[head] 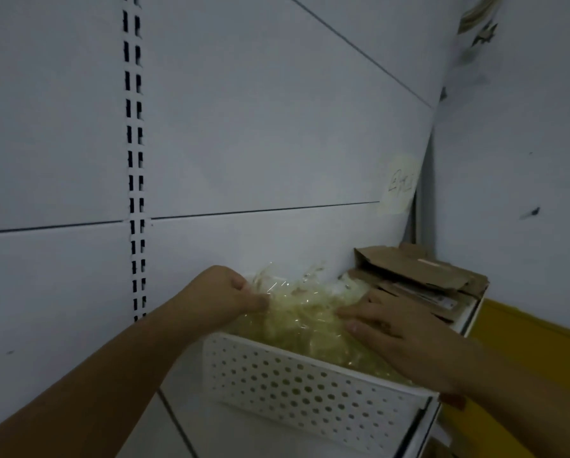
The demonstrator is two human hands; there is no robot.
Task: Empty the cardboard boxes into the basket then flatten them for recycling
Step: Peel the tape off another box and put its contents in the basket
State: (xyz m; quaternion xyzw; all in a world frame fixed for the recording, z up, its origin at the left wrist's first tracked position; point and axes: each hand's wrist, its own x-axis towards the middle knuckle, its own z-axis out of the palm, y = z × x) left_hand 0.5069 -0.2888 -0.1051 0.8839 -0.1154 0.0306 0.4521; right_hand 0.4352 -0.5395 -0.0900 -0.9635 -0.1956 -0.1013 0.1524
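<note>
Head view: the white perforated basket [310, 388] sits on a shelf against the white back panel [244, 127], heaped above its rim with clear, crinkly packets [303, 319] of pale yellow goods. The left hand [230, 292] pinches the plastic at the basket's far left corner, its grip clenched on a fold of wrapper. The right hand [395, 328] lies flat with fingers spread on the packets at the basket's right side, pressing and grasping nothing. Just right of the basket, touching or nearly so, stands a brown cardboard box [419, 279] with its flaps folded loosely open; whether anything is left inside I cannot tell. To settle the load well, I would press evenly with the flat palm while tucking the loose plastic below the rim, since the slippery wrappers look likely to slide out over the basket's front wall.
</note>
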